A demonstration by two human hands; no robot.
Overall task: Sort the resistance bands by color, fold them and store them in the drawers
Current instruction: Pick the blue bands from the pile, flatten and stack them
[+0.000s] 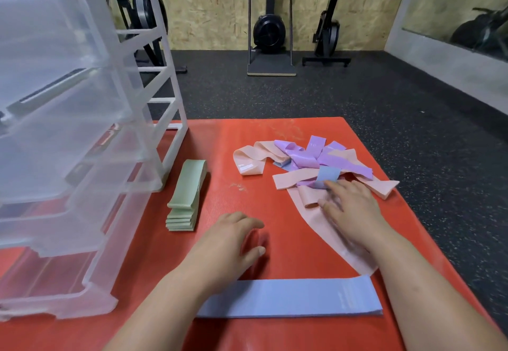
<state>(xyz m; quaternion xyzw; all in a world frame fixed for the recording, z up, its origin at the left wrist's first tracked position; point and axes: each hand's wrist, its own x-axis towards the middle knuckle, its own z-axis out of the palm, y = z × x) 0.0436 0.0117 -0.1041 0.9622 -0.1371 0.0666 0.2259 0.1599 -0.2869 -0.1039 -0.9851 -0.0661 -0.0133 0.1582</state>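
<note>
Status: sorting is partway done, by my reading. Green bands (187, 194) sit in a folded stack on the red mat (247, 136), just right of the clear drawer unit (82, 130). Nothing is visibly stored in the drawers (the walls are cloudy, so I am not certain). Blue bands (288, 300) lie flat in a near stack, long axis left to right, between the two forearms.

Mixed pile (305, 158) of pink, purple and blue lies far right on the mat. Right hand (354, 207) rests palm-down on its near edge, over a long pink band (324, 229). Its fingers (338, 188) are straight and grip nothing, tips touching a loose blue band (328, 176). That band lies just far of the fingertips. Its visible stretch is arched and runs roughly far to near, with the ends tucked under pink and purple strips.

Left hand (231, 238) hovers over bare mat, left of the pile, fingers loosely curled, holding nothing.

Judgement: the next pick is the loose blue band, and the right hand is clearly nearer. Pulling it toward the near stack may drag neighbours along.
</note>
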